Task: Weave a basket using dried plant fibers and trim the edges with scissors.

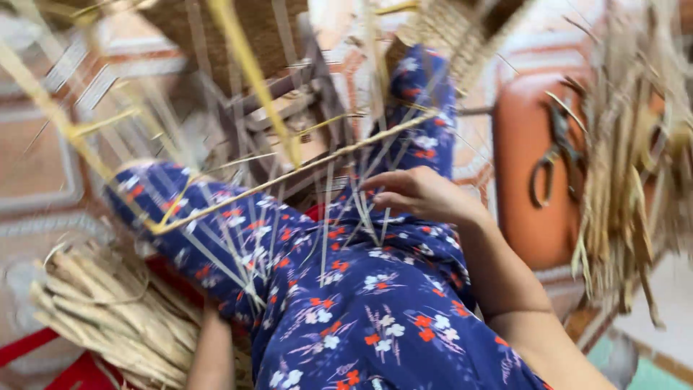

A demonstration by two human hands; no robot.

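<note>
My right hand (419,193) rests over my lap, fingers pinched on several thin pale reed strands (364,209) that fan up toward a woven piece. My legs in blue floral trousers (361,303) stretch forward under the strands. Only my left forearm (213,350) shows at the bottom left; the left hand itself is hidden behind my leg, close to a bundle of dried reeds (108,310). A long yellowish strand (289,177) runs diagonally across my knees. The picture is blurred by motion.
A partly woven basket (447,29) sits at the top. An orange stool (530,166) on the right carries a pair of scissors (552,155). More dried reeds (628,166) hang at the right. Patterned tiled floor (36,166) lies around, with something red (43,354) at bottom left.
</note>
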